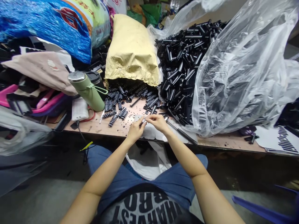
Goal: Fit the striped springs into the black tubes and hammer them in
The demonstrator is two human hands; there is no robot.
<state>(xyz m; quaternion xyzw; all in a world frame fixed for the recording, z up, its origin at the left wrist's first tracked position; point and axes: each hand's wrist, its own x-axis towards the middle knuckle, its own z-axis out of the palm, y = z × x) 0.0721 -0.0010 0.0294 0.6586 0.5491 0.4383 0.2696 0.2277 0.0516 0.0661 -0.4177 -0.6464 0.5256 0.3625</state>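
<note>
Both hands meet at the near edge of the workbench point(224, 143), just over my lap. My left hand point(135, 130) is pinched shut on a small dark part point(142, 123), fingertips up so the piece sits where I can see it. My right hand point(158, 121) is curled closed, thumb and forefinger pressed to the same part from the other side; the piece is too small to tell its shape.

A slim metal tool point(179, 130) lies on the bench touching the right wrist side, handle pointing toward the near right, within easy reach.

Just beyond the hands, ribbed black pieces point(116, 104) spill out of the open mouth of a tan paper sack point(132, 49) lying on its side, so stock slides toward me. To the right, a heap of black tubes point(184, 59) pours from a clear plastic bag point(243, 71).

A green flask point(87, 90) lies tilted toward the far left, well apart from the work. A white bag point(144, 161) hangs below the near edge, between my knees, its mouth open under the hands.
</note>
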